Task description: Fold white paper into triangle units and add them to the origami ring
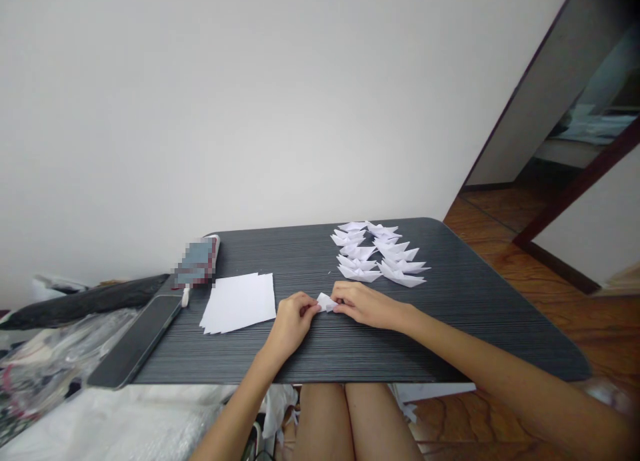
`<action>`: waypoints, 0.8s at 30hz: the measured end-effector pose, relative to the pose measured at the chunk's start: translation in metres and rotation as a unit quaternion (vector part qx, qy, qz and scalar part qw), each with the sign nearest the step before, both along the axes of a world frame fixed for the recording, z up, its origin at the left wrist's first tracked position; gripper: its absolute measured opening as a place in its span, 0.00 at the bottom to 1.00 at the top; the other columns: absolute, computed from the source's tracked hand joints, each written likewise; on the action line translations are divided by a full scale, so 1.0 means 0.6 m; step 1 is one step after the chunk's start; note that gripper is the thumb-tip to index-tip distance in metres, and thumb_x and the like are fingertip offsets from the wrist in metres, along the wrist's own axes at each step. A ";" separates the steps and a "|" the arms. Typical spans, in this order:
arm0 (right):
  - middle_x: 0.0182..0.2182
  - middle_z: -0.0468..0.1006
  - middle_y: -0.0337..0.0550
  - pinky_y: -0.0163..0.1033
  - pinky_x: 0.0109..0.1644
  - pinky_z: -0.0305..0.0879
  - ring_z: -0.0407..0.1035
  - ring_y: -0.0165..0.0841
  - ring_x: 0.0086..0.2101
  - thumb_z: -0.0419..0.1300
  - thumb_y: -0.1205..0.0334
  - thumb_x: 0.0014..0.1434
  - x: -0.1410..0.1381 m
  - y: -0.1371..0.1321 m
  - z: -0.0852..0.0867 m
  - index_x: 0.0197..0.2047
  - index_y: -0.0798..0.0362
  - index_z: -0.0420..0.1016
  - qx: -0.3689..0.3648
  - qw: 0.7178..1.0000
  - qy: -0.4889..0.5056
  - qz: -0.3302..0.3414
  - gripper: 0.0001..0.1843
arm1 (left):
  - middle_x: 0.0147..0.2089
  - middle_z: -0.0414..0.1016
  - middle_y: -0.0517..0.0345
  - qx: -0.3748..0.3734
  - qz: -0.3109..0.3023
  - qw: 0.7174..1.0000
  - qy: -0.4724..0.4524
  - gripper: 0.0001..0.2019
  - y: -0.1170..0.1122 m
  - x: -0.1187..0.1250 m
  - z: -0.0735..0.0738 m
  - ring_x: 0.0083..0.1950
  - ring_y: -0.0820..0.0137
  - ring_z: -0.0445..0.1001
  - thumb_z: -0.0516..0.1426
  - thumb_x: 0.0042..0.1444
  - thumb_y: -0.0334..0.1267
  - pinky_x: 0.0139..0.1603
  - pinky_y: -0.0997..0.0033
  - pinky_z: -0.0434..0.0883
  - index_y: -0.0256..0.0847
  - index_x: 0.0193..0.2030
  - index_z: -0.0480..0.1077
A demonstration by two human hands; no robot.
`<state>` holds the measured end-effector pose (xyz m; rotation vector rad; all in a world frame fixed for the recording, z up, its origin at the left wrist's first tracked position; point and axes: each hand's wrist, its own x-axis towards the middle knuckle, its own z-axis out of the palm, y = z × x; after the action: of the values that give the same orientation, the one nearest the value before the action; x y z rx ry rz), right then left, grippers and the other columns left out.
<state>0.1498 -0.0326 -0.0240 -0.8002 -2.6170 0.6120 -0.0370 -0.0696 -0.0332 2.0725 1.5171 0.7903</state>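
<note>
A small folded piece of white paper (pixel 326 302) is held between my two hands over the dark table. My left hand (pixel 296 315) pinches its left end with thumb and finger. The fingers of my right hand (pixel 359 302) grip the right end and cover part of it. Just beyond my right hand, several white folded paper boats (pixel 357 264) stand in two columns. Left of my left hand lies a loosely fanned stack of white paper sheets (pixel 243 302).
The dark ribbed table (pixel 450 301) stands against a white wall. At its left edge lie a dark phone (pixel 137 341), a white plug (pixel 185 297) and a blurred-out object (pixel 196 264). Plastic wrapping (pixel 70 354) is heaped left of the table. An open doorway is at right.
</note>
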 end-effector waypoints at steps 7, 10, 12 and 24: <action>0.33 0.68 0.45 0.35 0.37 0.61 0.64 0.31 0.33 0.47 0.62 0.60 0.001 -0.004 -0.008 0.35 0.57 0.67 0.067 0.997 -0.027 0.003 0.11 | 0.28 0.71 0.56 0.013 -0.003 1.000 0.004 0.10 -0.002 -0.003 -0.003 0.28 0.73 0.67 0.51 0.53 0.34 0.32 0.75 0.62 0.36 0.28 0.72; 0.36 0.68 0.46 0.36 0.38 0.62 0.65 0.32 0.35 0.47 0.63 0.60 0.009 -0.002 -0.005 0.40 0.57 0.67 0.113 0.991 -0.056 0.048 0.10 | 0.28 0.71 0.56 0.008 -0.006 1.000 0.001 0.10 -0.001 -0.002 -0.002 0.28 0.73 0.66 0.51 0.53 0.34 0.32 0.75 0.62 0.36 0.27 0.72; 0.37 0.68 0.47 0.37 0.39 0.62 0.65 0.32 0.36 0.45 0.65 0.60 0.011 -0.001 -0.009 0.41 0.57 0.67 0.137 0.987 -0.059 0.058 0.11 | 0.29 0.71 0.56 0.006 -0.005 1.000 -0.003 0.10 -0.001 -0.002 -0.002 0.28 0.73 0.66 0.51 0.53 0.34 0.32 0.75 0.62 0.36 0.28 0.72; 0.24 0.71 0.41 0.32 0.31 0.58 0.63 0.27 0.25 0.54 0.66 0.54 -0.014 0.011 -0.004 0.28 0.59 0.72 -0.071 0.993 0.049 -0.075 0.08 | 0.27 0.71 0.57 0.011 0.005 1.000 0.004 0.09 -0.004 0.000 0.001 0.28 0.73 0.66 0.51 0.53 0.34 0.31 0.75 0.62 0.36 0.29 0.71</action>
<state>0.1412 -0.0259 -0.0263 -0.9731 -2.4191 0.7795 -0.0371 -0.0722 -0.0328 2.0875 1.5321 0.8053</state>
